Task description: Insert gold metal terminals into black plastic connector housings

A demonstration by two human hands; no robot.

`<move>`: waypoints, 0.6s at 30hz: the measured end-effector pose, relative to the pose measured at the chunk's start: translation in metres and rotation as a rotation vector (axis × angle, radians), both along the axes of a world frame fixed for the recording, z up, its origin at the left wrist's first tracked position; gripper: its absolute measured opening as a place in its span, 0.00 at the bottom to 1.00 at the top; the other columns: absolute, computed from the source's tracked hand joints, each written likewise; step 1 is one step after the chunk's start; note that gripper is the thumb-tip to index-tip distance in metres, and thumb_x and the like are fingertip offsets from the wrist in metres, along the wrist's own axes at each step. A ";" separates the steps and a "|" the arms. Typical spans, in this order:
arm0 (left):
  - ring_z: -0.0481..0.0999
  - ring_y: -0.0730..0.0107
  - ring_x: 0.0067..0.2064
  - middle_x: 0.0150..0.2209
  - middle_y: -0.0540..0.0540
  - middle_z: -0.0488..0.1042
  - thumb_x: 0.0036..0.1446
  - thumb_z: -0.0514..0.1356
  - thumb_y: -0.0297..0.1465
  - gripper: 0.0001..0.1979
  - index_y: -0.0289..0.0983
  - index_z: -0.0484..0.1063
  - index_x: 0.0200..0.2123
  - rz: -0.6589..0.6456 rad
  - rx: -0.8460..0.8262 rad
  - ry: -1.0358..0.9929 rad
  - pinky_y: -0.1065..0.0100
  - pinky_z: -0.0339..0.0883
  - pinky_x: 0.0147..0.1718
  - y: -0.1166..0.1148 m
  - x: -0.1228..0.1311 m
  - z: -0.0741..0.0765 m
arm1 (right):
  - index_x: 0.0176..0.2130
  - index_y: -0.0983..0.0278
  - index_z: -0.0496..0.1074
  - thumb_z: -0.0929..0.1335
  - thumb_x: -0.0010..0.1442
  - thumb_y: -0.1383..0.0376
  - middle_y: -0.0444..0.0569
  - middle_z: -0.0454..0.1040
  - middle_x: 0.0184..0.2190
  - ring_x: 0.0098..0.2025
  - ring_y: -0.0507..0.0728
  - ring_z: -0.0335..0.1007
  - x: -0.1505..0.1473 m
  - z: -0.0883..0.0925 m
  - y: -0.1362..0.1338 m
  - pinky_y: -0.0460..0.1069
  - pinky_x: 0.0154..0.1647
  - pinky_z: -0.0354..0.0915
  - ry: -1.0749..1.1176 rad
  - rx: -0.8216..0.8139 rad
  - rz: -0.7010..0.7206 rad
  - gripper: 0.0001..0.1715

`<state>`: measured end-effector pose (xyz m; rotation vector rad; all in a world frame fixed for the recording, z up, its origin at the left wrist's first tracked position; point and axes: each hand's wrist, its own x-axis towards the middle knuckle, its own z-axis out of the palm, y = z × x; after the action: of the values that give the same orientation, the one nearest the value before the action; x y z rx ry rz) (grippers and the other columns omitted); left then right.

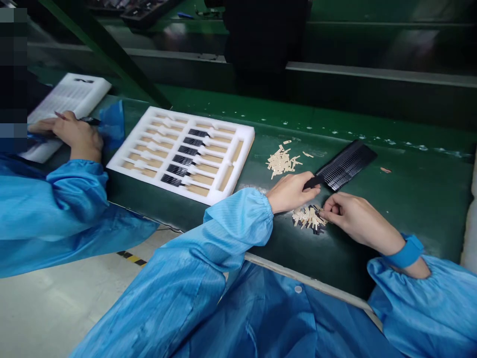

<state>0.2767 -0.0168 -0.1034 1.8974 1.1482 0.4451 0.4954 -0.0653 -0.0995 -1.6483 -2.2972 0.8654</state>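
Head view: a black comb-like part point(345, 166) is clamped at its end by the left hand point(290, 191) on the green bench point(410, 199). The right hand point(350, 214) is bunched over a pile of beige strips point(307, 217); whether a strip is held cannot be told. Five black pieces point(183, 160) are seated in the white foam tray point(208, 198), and the other slots are judged unfilled.

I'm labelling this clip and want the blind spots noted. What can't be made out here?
All in the head view:
1. Whether the right hand grips anything: its curled fingers cover part of the near pile of beige pieces.
2. The near end of the black ribbed piece: the left hand pinching it covers it.
3. The far pile: its pieces are too small to tell their shape.
4. The dark shape at the top: unlit and cut by the edge.
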 end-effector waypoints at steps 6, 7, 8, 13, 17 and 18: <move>0.79 0.65 0.46 0.45 0.47 0.79 0.69 0.60 0.35 0.17 0.39 0.70 0.59 -0.069 0.399 0.101 0.66 0.69 0.44 0.008 0.004 -0.011 | 0.30 0.61 0.74 0.68 0.66 0.51 0.44 0.70 0.24 0.25 0.52 0.62 0.001 0.011 0.006 0.49 0.27 0.57 0.123 -0.131 0.094 0.19; 0.78 0.63 0.49 0.48 0.45 0.79 0.70 0.59 0.36 0.17 0.39 0.69 0.59 -0.104 0.484 0.154 0.65 0.69 0.46 0.012 0.005 -0.013 | 0.30 0.61 0.75 0.68 0.66 0.52 0.43 0.70 0.23 0.24 0.52 0.61 0.002 0.012 0.007 0.48 0.27 0.57 0.139 -0.136 0.094 0.18; 0.77 0.62 0.51 0.49 0.44 0.79 0.72 0.57 0.37 0.16 0.39 0.70 0.58 -0.139 0.552 0.208 0.64 0.69 0.46 0.015 0.007 -0.015 | 0.31 0.61 0.76 0.68 0.65 0.53 0.43 0.69 0.23 0.24 0.52 0.60 0.003 0.011 0.008 0.48 0.27 0.56 0.155 -0.142 0.089 0.17; 0.77 0.62 0.49 0.46 0.43 0.79 0.74 0.54 0.40 0.14 0.38 0.73 0.49 -0.236 0.672 0.296 0.65 0.69 0.44 0.028 0.021 -0.023 | 0.36 0.62 0.82 0.69 0.63 0.57 0.42 0.74 0.23 0.25 0.52 0.63 0.005 0.004 0.011 0.48 0.29 0.60 0.279 -0.217 0.069 0.15; 0.77 0.63 0.49 0.46 0.43 0.79 0.73 0.55 0.38 0.12 0.38 0.73 0.49 -0.224 0.645 0.253 0.65 0.68 0.44 0.032 0.035 -0.030 | 0.43 0.63 0.83 0.70 0.63 0.55 0.46 0.80 0.29 0.29 0.54 0.71 0.009 0.001 0.014 0.49 0.34 0.66 0.428 -0.261 0.051 0.18; 0.77 0.63 0.49 0.46 0.43 0.79 0.72 0.56 0.38 0.12 0.38 0.73 0.50 -0.216 0.622 0.222 0.65 0.68 0.44 0.032 0.036 -0.030 | 0.44 0.63 0.81 0.70 0.63 0.53 0.47 0.80 0.29 0.29 0.54 0.71 0.010 0.001 0.014 0.49 0.33 0.67 0.460 -0.296 0.028 0.19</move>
<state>0.3131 0.0149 -0.1333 2.6360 0.9941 0.5209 0.5053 -0.0510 -0.0989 -1.3312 -1.9470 1.4732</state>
